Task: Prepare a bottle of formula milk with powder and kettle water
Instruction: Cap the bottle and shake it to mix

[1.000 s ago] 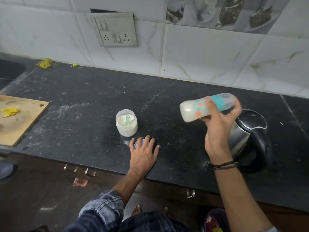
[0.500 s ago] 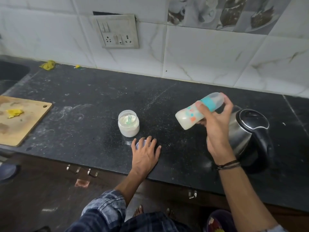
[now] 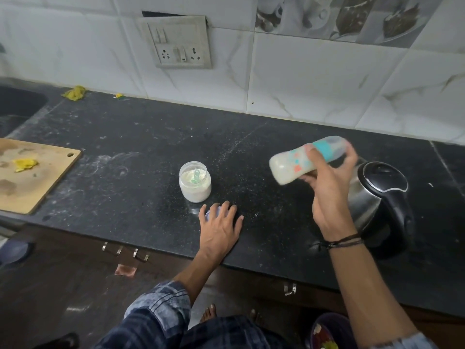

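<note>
- A bottle [image 3: 302, 159] of milky white liquid is held in the air over a dark counter [image 3: 125, 147]. It lies nearly on its side, with its base pointing to nine o'clock and its teal-banded cap end to two o'clock (the outline is blurred).
- The right hand [image 3: 327, 192] grasps the bottle from below, fingers and thumb curled round its middle. Dark cords circle the wrist.
- A steel kettle [image 3: 377, 202] with a black lid and handle stands on the counter at four o'clock of the bottle, just behind the right hand.
- An open jar [image 3: 195, 182] of pale powder stands at nine o'clock of the bottle, well apart from it, with a green scoop [image 3: 195, 175] resting inside.
- The left hand [image 3: 219, 230] lies flat on the counter at five o'clock of the jar, fingers straight and spread, resting on a small bluish lid [image 3: 210, 212].
- A wooden cutting board [image 3: 32, 172] lies at nine o'clock of the jar, near the counter's front edge.
- A socket plate [image 3: 176, 41] is set in the tiled wall at twelve o'clock.
</note>
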{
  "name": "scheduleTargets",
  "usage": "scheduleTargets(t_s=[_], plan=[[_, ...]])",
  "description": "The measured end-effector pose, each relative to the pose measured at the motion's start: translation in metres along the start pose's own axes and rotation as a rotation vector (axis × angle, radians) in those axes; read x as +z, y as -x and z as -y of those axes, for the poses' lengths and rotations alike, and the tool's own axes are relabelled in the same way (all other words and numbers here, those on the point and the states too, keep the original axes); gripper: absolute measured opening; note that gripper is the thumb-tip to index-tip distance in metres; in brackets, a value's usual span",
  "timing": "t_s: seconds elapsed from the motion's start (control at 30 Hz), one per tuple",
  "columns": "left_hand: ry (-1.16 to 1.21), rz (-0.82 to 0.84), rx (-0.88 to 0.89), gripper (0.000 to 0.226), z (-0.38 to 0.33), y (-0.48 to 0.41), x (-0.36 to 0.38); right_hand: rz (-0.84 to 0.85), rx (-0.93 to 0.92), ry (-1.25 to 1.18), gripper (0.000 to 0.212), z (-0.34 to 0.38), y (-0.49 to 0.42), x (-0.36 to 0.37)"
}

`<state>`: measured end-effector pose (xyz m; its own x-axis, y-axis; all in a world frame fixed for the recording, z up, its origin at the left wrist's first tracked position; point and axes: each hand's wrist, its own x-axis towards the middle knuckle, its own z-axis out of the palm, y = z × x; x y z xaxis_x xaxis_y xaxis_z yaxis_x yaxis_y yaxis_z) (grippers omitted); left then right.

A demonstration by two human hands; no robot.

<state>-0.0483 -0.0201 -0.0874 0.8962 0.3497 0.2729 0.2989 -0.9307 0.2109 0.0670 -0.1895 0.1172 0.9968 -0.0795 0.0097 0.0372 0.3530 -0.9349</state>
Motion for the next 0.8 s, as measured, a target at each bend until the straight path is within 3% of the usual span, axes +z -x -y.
scheduleTargets(t_s=[0.17, 0.3, 0.47, 0.6, 0.73, 0.8], plan=[[-0.009, 0.011, -0.008, 0.037, 0.0, 0.0, 0.0, -0.175, -0.103, -0.204, 0.074, 0.005, 0.002, 0.0], [-0.014, 0.023, 0.0, 0.038, -0.001, -0.001, -0.003, -0.027, -0.021, -0.028, 0.072, 0.0, 0.003, 0.001], [-0.026, 0.045, -0.014, 0.039, -0.002, -0.001, -0.005, -0.166, -0.127, -0.169, 0.078, 0.001, 0.009, 0.002], [-0.018, 0.04, -0.006, 0.037, -0.002, -0.001, -0.008, 0.011, 0.001, -0.016, 0.072, -0.009, 0.012, 0.001], [-0.018, 0.044, -0.016, 0.038, -0.004, -0.001, -0.009, -0.098, -0.031, -0.118, 0.072, -0.01, 0.009, 0.005], [-0.019, 0.048, -0.009, 0.039, -0.002, -0.001, -0.008, -0.016, 0.029, -0.053, 0.068, -0.012, 0.009, 0.005]])
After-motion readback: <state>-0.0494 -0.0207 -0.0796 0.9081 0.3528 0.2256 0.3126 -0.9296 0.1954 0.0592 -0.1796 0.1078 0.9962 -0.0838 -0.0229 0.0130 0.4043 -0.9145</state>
